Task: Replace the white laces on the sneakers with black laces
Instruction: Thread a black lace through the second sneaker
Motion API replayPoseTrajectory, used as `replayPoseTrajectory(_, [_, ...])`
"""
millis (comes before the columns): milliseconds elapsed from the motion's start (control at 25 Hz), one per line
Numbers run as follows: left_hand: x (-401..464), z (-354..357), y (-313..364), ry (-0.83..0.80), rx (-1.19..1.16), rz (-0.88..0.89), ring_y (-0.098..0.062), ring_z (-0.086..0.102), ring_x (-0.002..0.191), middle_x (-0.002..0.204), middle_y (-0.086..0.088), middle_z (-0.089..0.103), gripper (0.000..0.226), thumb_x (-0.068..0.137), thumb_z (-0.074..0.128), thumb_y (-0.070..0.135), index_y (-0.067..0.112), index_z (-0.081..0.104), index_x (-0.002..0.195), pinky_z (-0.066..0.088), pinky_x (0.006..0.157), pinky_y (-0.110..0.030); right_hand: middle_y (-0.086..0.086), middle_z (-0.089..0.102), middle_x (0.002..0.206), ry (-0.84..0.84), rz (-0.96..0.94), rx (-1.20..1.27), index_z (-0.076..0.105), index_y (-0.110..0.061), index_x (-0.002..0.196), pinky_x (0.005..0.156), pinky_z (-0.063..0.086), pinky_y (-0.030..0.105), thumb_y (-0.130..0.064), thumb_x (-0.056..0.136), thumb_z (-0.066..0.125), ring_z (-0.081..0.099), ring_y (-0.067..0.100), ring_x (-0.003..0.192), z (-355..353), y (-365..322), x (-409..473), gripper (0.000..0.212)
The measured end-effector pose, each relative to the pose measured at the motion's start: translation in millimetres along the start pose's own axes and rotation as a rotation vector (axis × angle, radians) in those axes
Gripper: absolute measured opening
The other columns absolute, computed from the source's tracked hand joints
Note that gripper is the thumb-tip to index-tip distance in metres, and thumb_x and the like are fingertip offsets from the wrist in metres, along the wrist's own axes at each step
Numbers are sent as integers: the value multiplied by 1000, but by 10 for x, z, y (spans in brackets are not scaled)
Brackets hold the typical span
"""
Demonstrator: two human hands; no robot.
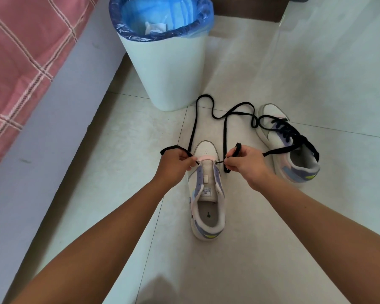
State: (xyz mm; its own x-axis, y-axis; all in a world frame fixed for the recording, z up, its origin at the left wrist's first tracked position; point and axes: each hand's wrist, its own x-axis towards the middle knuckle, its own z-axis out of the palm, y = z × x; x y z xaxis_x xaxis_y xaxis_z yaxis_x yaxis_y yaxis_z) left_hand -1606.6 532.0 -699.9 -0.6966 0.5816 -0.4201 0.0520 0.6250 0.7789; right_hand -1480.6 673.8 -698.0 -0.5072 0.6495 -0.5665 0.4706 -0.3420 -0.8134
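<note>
2 hands pinching a black lace at the toe end of an unlaced sneaker on the floor.
both forearms reach forward and down; left hand pinches 1 end of the black lace at the left eyelets, fingers curled, right hand pinches the other end at the right eyelets. lace loops out ahead on the tile floor. near sneaker sits between the hands, heel toward the person. second sneaker, black-laced, lies to the right. lined bin stands beyond.
</note>
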Motion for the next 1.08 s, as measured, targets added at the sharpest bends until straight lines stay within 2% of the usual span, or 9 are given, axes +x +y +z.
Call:
replayPoseTrajectory(240, [16, 11, -29, 14, 2, -8, -13, 62, 73, 79, -2, 66, 14, 87, 66, 23, 9, 67, 88, 47, 65, -23, 6, 59, 74, -26, -31, -75, 59, -11, 68, 76, 54, 32, 15, 77, 61, 56, 19, 69, -5, -46, 22, 28])
replayPoseTrajectory(400, [-4, -8, -64, -1, -6, 9, -15, 63, 77, 81, -2, 66, 11, 87, 66, 23, 12, 66, 87, 50, 73, -29, 5, 58, 73, -63, -44, -88, 59, -10, 67, 77, 54, 31, 15, 77, 60, 55, 17, 67, -21, -99, 23, 28])
replayPoseTrajectory(600, [27, -31, -64, -36, -1, 13, -14, 63, 78, 85, -4, 67, 13, 88, 65, 22, 9, 66, 92, 49, 71, -26, 3, 56, 68, -105, -66, -128, 58, -10, 68, 72, 54, 28, 16, 76, 60, 52, 16, 63, -25, -129, -3, 27])
replayPoseTrajectory(840, [26, 13, -97, -57, 192, 109, -18, 64, 82, 85, -8, 70, 21, 86, 66, 25, 4, 70, 88, 49, 74, -31, -1, 57, 69, -94, -133, -236, 59, -16, 66, 73, 49, 28, 12, 77, 60, 52, 13, 64, -23, -84, 11, 29])
replayPoseTrajectory(1000, [-33, 58, -74, -2, 151, 117, -10, 59, 75, 81, -3, 67, 18, 86, 66, 22, 5, 70, 88, 43, 65, -14, -1, 57, 70, -98, -171, -235, 58, -16, 67, 62, 45, 14, 10, 79, 61, 53, 9, 61, -8, -70, -34, 29])
replayPoseTrajectory(1080, [-54, 83, -52, 19, 139, 99, -7, 56, 72, 79, -2, 65, 16, 86, 67, 21, 6, 69, 87, 40, 62, -10, -1, 57, 69, -88, -198, -254, 58, -17, 66, 56, 42, 11, 9, 78, 61, 52, 5, 56, 10, -78, -34, 29])
